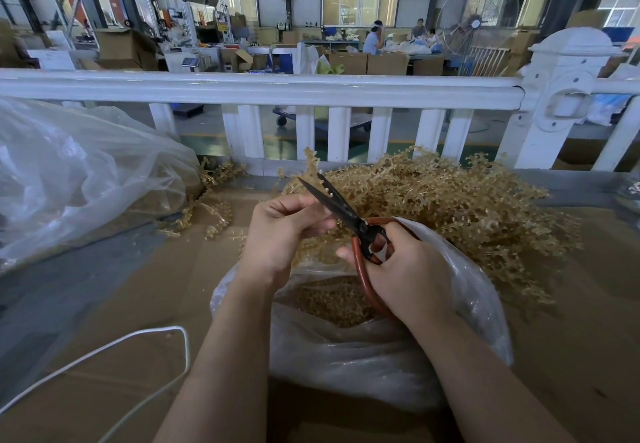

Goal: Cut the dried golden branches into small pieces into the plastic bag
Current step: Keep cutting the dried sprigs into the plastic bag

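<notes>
Over the plastic bag [363, 356], right hand [405, 269] grips open scissors [343, 214]; left hand [284, 231] fingers pinch a golden branch [313, 165].

Bright window daylight, soft shadows, fisheye edges

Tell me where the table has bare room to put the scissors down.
Bare cardboard lies left of the open plastic bag, between it and the white cord. Another bare strip lies along the right edge, beside the branch pile. It is crowded behind both hands, and the big plastic sheet fills the far left.
</notes>
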Motion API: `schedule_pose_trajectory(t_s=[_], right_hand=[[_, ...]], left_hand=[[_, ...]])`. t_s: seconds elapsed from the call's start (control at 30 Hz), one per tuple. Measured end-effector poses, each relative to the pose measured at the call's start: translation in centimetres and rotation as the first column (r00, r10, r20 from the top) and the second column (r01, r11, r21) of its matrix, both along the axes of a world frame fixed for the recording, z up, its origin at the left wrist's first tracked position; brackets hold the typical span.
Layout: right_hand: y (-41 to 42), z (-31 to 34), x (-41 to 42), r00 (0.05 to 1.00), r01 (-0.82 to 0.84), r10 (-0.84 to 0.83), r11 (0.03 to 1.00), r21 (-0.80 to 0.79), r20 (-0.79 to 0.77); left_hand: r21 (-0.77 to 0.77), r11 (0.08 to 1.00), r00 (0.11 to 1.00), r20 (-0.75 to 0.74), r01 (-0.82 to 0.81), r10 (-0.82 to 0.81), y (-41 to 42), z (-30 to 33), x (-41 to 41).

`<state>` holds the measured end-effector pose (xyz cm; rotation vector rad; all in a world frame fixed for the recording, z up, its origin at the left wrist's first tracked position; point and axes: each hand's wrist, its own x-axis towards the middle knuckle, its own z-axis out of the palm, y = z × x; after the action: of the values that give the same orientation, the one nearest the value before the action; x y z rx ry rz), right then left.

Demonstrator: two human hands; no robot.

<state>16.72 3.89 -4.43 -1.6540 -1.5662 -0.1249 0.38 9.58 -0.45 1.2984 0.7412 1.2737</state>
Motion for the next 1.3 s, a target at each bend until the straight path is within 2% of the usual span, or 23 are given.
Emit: schedule_pose_trajectory(t_s=[0.63, 0.87, 1.0, 1.13, 1.3], right_hand=[[0.2, -0.3, 0.2, 0.999, -0.016, 0.016, 1.000, -0.005, -0.040], [0.3, -0.9, 0.3, 0.995, -0.037, 0.036, 0.999, -0.007, -0.089], [0.4, -1.0, 0.2, 0.973, -0.048, 0.048, 0.999, 0.002, -0.228], [0.7, -0.9, 0.1, 0.918, -0.083, 0.079, 0.996, 0.005, -0.390], [0.9, -0.7, 0.3, 0.871, -0.109, 0.083, 0.994, -0.026, -0.485]], left_hand=[[-0.087, 0.991, 0.991, 0.098, 0.099, -0.090, -0.1, -0.1, 0.2], [-0.268, 0.963, 0.972, 0.222, -0.018, 0.080, 0.7, -0.5, 0.3], [-0.277, 0.958, 0.989, 0.100, -0.078, 0.109, 0.6, -0.9, 0.8], [-0.257, 0.963, 0.995, -0.080, -0.077, 0.058, 0.3, -1.1, 1.9], [-0.251, 0.968, 0.976, -0.215, -0.023, -0.032, 0.1, -1.2, 2.4]])
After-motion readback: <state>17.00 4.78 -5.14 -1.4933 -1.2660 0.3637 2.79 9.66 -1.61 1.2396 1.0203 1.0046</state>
